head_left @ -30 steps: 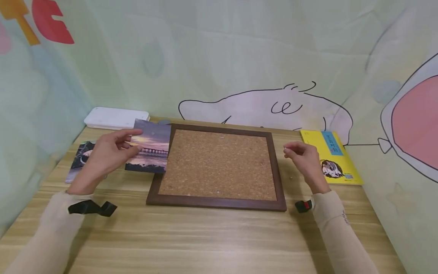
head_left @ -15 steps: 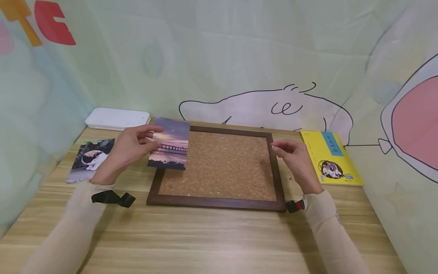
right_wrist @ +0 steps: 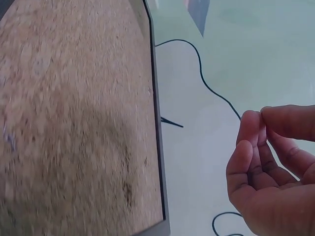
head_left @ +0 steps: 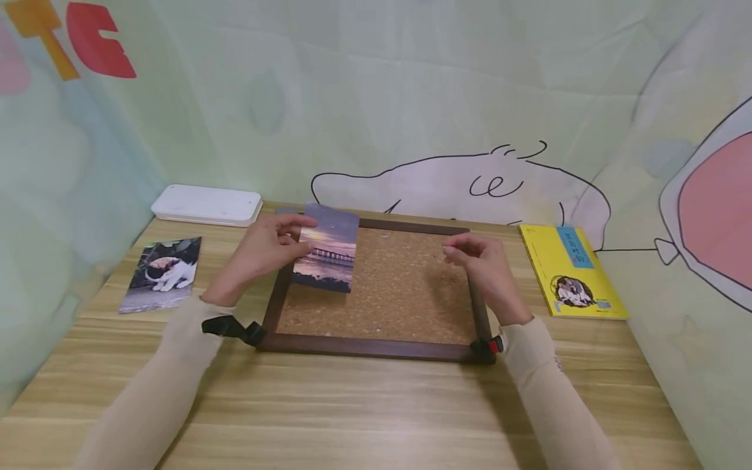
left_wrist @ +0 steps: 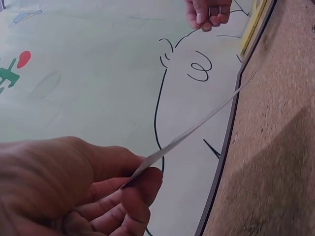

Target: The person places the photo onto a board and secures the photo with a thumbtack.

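My left hand [head_left: 258,254] pinches a sunset photo [head_left: 330,258] with a pier by its left edge, thumb below and fingers above. It holds the photo over the left part of a brown-framed corkboard [head_left: 405,300]. The left wrist view shows the photo [left_wrist: 194,129] edge-on, apart from the cork. Above the board's right side, my right hand [head_left: 484,267] has thumb and forefinger tips together on a tiny pale thing, apparently a clear push pin. In the right wrist view, the fingertips [right_wrist: 252,123] mostly hide it.
A cat photo [head_left: 161,274] lies on the table at left, and a white case [head_left: 205,204] stands behind it. On the right is a yellow book [head_left: 572,274]. Small clear pins dot the cork. A printed curtain [head_left: 411,98] hangs behind the table.
My left hand has carried the sunset photo rightward, over the corkboard's left part, uncovering the cat photo. My right hand has moved left from beside the board to above its right side.
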The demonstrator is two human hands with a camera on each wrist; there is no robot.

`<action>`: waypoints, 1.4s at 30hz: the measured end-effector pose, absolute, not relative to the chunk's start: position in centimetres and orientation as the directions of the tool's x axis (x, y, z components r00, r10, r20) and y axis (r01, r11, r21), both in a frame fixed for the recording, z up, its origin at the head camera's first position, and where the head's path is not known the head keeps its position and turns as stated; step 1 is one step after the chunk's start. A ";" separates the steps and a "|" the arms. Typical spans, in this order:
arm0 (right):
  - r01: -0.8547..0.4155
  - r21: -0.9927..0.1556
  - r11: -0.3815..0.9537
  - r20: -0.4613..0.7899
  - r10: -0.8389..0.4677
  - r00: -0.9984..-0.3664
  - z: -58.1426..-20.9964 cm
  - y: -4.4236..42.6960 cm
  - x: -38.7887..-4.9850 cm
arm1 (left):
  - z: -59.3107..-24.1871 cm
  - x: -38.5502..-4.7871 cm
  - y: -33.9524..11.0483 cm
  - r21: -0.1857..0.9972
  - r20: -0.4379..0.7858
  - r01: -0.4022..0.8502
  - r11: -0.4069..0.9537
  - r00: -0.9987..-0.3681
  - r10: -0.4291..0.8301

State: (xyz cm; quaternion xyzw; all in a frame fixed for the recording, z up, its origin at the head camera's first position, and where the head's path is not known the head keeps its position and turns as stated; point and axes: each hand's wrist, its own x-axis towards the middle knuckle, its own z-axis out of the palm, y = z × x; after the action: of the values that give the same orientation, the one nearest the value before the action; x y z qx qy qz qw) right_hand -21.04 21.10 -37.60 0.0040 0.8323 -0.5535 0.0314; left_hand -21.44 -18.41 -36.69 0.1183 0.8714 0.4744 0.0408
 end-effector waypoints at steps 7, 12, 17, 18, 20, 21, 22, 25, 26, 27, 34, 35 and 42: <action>0.068 -0.927 0.369 -0.086 -0.032 -0.996 -37.5 19.9 -21.2 | -37.3 -22.3 -16.2 0.863 0.035 0.168 0.476 -0.961 0.276; 0.056 -0.924 0.379 -0.079 -0.044 -0.996 -37.3 19.1 -21.6 | -38.1 -22.5 -15.1 0.868 0.029 0.169 0.468 -0.956 0.292; 0.049 -0.934 0.355 -0.078 -0.068 -0.995 -37.2 18.5 -22.0 | -39.2 -22.7 -14.2 0.848 0.017 0.171 0.502 -0.955 0.297; 0.044 -0.934 0.355 -0.076 -0.075 -0.994 -37.1 18.3 -22.1 | -39.4 -22.7 -14.0 0.842 0.018 0.173 0.511 -0.955 0.295; 0.039 -0.937 0.347 -0.074 -0.087 -0.993 -37.0 17.9 -22.3 | -39.9 -22.8 -13.8 0.829 0.022 0.179 0.529 -0.957 0.288; 0.033 -0.939 0.341 -0.069 -0.096 -0.993 -36.9 17.6 -22.5 | -40.2 -22.9 -13.8 0.821 0.026 0.183 0.541 -0.958 0.285; 0.032 -0.941 0.337 -0.069 -0.098 -0.993 -36.8 17.4 -22.6 | -40.4 -22.9 -13.8 0.812 0.028 0.188 0.553 -0.958 0.284; 0.030 -0.942 0.335 -0.068 -0.102 -0.993 -36.6 16.7 -23.0 | -41.1 -23.2 -13.8 0.788 0.030 0.197 0.583 -0.959 0.283; 0.032 -0.940 0.339 -0.071 -0.102 -0.992 -36.5 16.5 -23.2 | -41.2 -23.3 -13.8 0.783 0.027 0.198 0.590 -0.958 0.285; 0.031 -0.941 0.337 -0.069 -0.103 -0.992 -36.5 16.3 -23.3 | -41.4 -23.4 -13.8 0.778 0.023 0.197 0.596 -0.958 0.287; 0.037 -0.940 0.338 -0.085 -0.129 -0.988 -37.0 15.1 -24.6 | -42.3 -23.6 -13.4 0.702 0.002 0.215 0.679 -0.954 0.300; 0.034 -0.941 0.337 -0.085 -0.136 -0.987 -37.1 14.8 -24.8 | -42.4 -23.6 -13.4 0.688 0.009 0.228 0.689 -0.952 0.306; 0.042 -0.920 0.389 -0.129 -0.201 -0.971 -37.8 13.2 -26.0 | -43.1 -23.3 -13.3 0.635 0.037 0.284 0.718 -0.940 0.339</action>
State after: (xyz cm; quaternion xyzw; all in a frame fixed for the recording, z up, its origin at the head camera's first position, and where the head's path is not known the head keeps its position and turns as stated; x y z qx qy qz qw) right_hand -25.99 13.22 -37.84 -0.0481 0.8260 -0.5508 0.1100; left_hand -23.34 -13.27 -43.10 0.1682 0.9260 0.3354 0.0407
